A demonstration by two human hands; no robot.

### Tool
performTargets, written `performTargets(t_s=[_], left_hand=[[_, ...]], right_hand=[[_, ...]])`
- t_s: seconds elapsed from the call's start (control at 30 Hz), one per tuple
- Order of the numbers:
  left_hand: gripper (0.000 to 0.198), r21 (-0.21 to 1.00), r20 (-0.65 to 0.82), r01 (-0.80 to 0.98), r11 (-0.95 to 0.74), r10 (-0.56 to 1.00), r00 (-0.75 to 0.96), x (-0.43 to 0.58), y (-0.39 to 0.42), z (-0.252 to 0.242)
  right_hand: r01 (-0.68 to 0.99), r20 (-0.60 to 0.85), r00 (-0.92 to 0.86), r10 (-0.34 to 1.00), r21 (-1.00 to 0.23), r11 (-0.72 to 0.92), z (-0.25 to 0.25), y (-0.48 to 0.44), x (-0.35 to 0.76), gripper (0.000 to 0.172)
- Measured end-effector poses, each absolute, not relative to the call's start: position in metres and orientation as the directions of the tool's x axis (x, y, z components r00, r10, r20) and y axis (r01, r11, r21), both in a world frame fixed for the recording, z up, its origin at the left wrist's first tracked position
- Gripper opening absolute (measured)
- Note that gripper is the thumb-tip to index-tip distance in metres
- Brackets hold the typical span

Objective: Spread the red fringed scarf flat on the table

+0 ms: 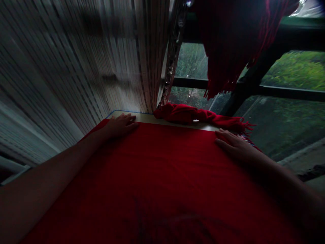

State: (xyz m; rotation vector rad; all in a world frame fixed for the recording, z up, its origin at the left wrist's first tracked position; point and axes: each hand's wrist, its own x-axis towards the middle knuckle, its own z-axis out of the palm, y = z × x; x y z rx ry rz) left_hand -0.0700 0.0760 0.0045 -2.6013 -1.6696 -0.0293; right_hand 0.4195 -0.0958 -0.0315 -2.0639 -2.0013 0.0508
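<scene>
A wide red cloth (172, 162) lies spread over a pale table (144, 117), with faint creases across its middle. At the cloth's far left corner my left hand (120, 125) rests flat, fingers apart, the fingertips reaching past the cloth's edge onto the tabletop. On the far right corner my right hand (233, 144) lies palm down with its fingers stretched out. Neither hand grips anything. Just beyond the cloth's far edge, a bunched red scarf (182, 113) with a fringed end lies along the back of the table, nearer to my right hand.
A beaded string curtain (122, 61) hangs along the left side and meets the table's far left edge. Above the back right hangs a dark red fringed cloth (225, 47). Behind it stand windows with dark frames (291, 91), greenery outside.
</scene>
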Motion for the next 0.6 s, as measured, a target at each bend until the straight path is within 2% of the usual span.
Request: performTargets(t_s=[0.23, 0.5, 0.6], left_hand=[[0.076, -0.02, 0.049, 0.91, -0.414, 0.909, 0.415, -0.0707, 0.0768, 0.0037], [0.079, -0.014, 0.053, 0.909, -0.416, 0.908, 0.416, -0.0702, 0.0765, 0.0034], [0.079, -0.014, 0.06, 0.911, -0.413, 0.909, 0.413, -0.0701, 0.076, 0.0035]], right_hand=[[0.967, 0.128, 0.07, 0.989, -0.252, -0.036, -0.0283, -0.097, 0.4156, 0.076], [0.97, 0.119, 0.073, 0.99, -0.241, -0.042, -0.0282, -0.0974, 0.4141, 0.075], [0.98, 0.138, 0.053, 0.989, -0.195, -0.026, -0.0304, -0.0969, 0.4168, 0.073]])
